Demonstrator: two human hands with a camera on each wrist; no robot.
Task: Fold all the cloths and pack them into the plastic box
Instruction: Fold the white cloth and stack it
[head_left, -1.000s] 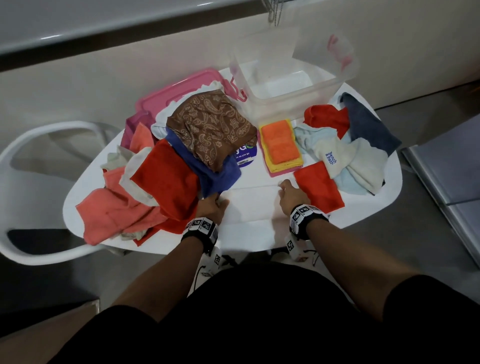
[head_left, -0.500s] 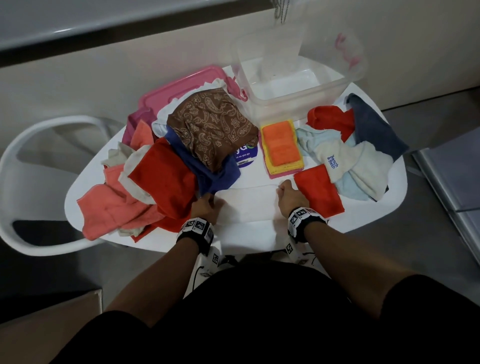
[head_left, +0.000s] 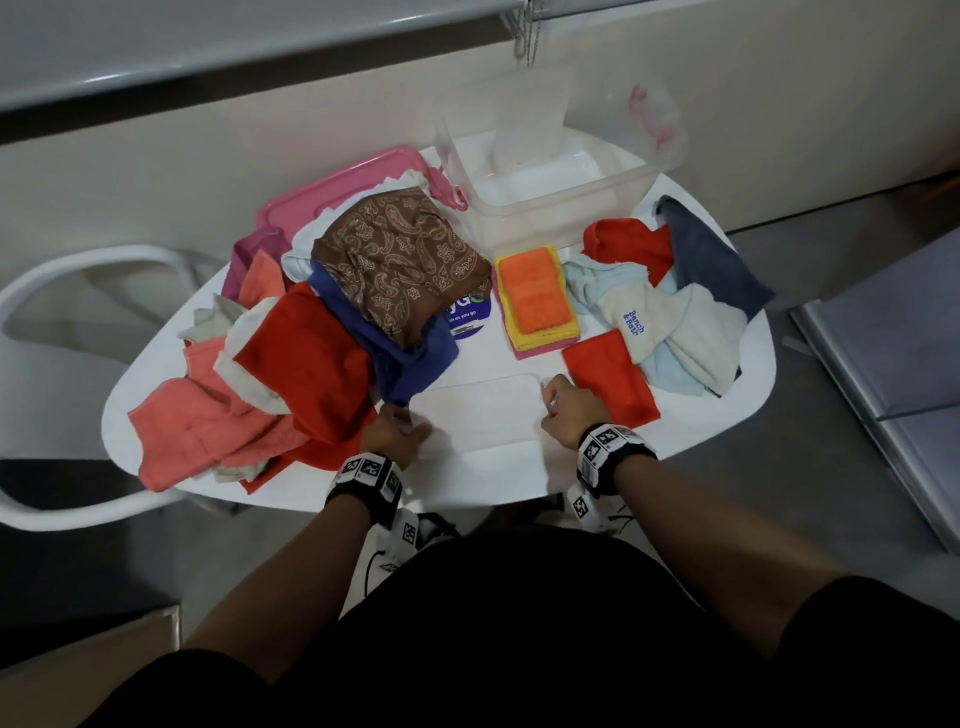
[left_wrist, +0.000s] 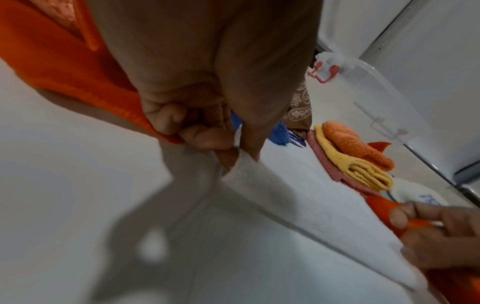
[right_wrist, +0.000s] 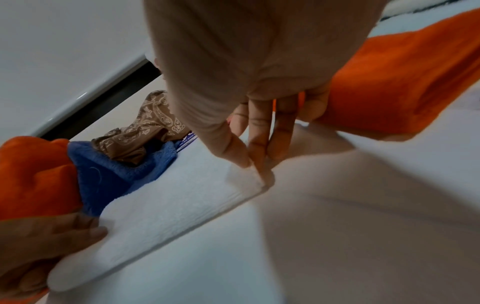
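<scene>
The head camera looks steeply down on the white table (head_left: 727, 410); both wrist cameras sit close, facing inward across the shared white cloth (left_wrist: 298, 197).

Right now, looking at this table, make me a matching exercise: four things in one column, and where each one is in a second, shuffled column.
Things:
1. white cloth
2. orange folded cloth
3. brown paisley cloth
4. plastic box

Places:
A. atop the left heap
B. far edge of the table
C. pinched between both hands
D. on a yellow and pink stack

Pairs: 1-C, 2-D, 3-A, 4-B
</scene>
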